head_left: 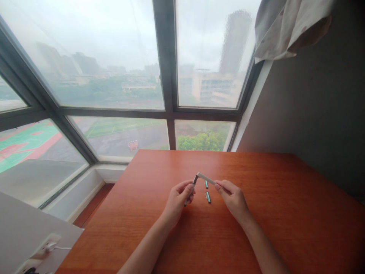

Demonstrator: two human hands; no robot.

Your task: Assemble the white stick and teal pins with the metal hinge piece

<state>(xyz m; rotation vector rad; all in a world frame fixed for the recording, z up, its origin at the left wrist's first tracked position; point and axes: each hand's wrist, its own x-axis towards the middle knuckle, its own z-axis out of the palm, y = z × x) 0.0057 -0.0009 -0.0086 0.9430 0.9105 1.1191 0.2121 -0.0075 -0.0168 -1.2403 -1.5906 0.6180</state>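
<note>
Both hands are raised over the middle of the table. My left hand [180,196] is closed around a slim grey pen-like stick [194,182] with a dark upper end, tilted up to the right. Between the fingertips of my right hand [232,198] is a pale, narrow stick [207,178] that slopes up to the left. The upper ends of the two sticks meet at an angle; whether they are joined I cannot tell. Just beyond and between the hands lie two small green-and-black pieces, a farther piece [206,184] and a nearer piece [208,197].
The reddish-brown wooden table [285,213] stretches out on all sides of the hands. Behind it are large windows with a dark frame [168,114]. A pale cloth [288,30] hangs at upper right, and a wall socket [47,245] with a plug sits at lower left.
</note>
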